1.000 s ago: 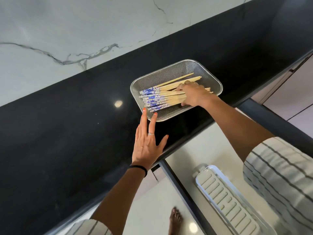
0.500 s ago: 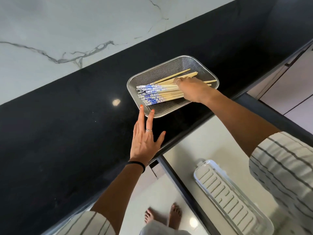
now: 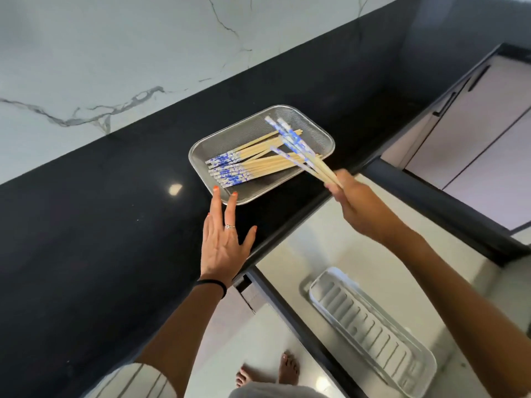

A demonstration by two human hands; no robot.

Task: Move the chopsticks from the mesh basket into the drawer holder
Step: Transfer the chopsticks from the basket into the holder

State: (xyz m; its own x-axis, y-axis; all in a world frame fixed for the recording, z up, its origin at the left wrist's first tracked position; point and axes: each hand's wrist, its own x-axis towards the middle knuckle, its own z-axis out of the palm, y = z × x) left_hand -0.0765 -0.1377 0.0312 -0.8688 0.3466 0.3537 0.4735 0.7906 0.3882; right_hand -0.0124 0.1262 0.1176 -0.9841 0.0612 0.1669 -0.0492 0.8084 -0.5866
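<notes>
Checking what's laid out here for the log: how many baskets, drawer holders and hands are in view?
Mesh basket: 1
Drawer holder: 1
Hands: 2, left hand and right hand
Total: 4

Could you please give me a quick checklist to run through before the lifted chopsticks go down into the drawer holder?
1. Grip: right hand holds a bunch of lifted chopsticks by their plain ends: ok.
2. Bunch tidy: the patterned ends fan apart: not ok.
3. Clear of the mesh basket: blurred, cannot tell.
4. Basket steadied: left hand lies flat on the black counter, fingertips at the basket rim: ok.
5. Drawer open, holder exposed, nothing lying in it: ok.
6. Basket emptied: remaining chopsticks lie inside: not ok.
</notes>
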